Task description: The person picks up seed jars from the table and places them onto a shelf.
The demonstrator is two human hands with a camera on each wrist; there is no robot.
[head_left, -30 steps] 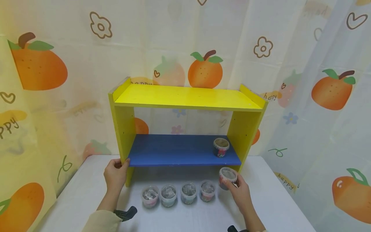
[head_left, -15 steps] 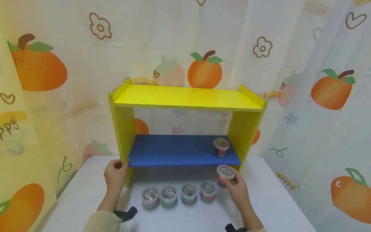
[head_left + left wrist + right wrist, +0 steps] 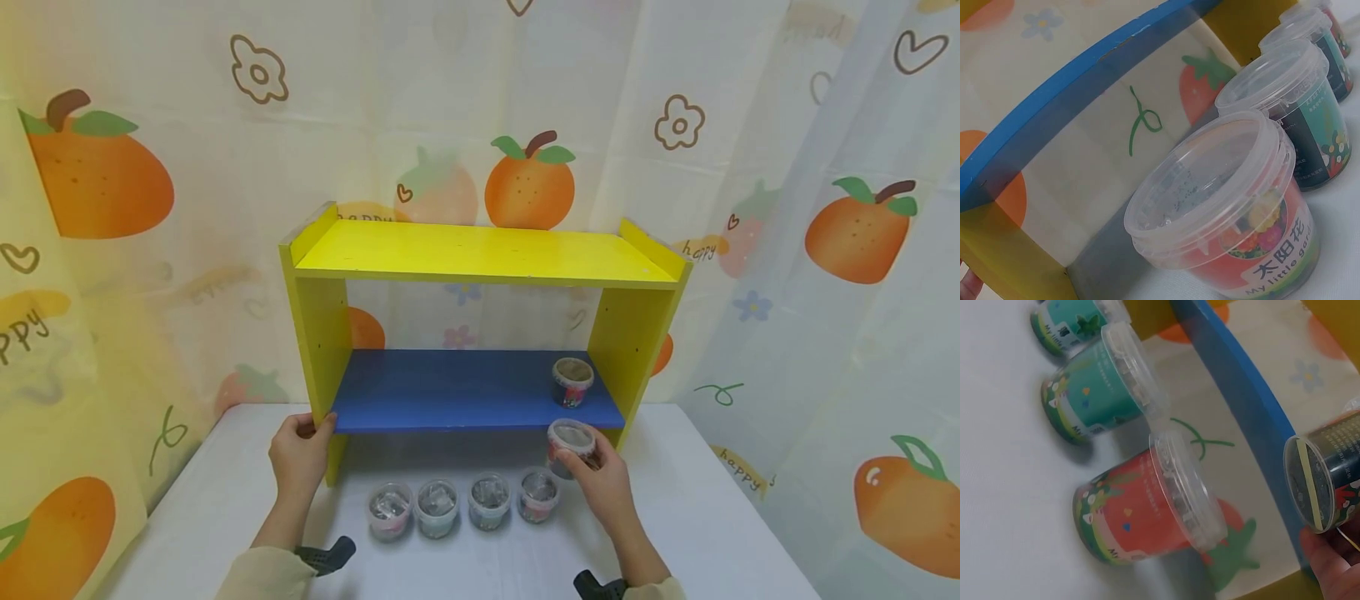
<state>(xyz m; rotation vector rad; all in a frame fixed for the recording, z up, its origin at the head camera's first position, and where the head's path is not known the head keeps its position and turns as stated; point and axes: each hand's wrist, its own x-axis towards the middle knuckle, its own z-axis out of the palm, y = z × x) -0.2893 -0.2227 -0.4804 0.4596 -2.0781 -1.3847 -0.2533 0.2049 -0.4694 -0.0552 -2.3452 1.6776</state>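
My right hand [image 3: 609, 485] pinches a small plastic tub [image 3: 558, 454] with a clear lid, just in front of the blue shelf's right end. In the right wrist view its dark printed side and clear base show, with a strip across the base. A matching tub [image 3: 572, 390] stands on the blue shelf [image 3: 450, 387] near the right side panel. My left hand [image 3: 298, 457] grips the left yellow side panel [image 3: 322, 350] of the shelf unit, thumb at the blue shelf's front corner. Only a fingertip [image 3: 969, 286] of it shows in the left wrist view.
Several lidded tubs stand in a row on the white table [image 3: 465, 575], in front of the unit. The leftmost tub [image 3: 1260, 256] has a red flower label reading "My little garden"; teal ones stand beside it. A yellow top board [image 3: 480, 250] overhangs the blue shelf. A fruit-print curtain hangs behind.
My right hand has moved left and slightly up, carrying the tub towards the blue shelf's front edge. My left hand stays on the side panel, and the row of tubs has not moved.
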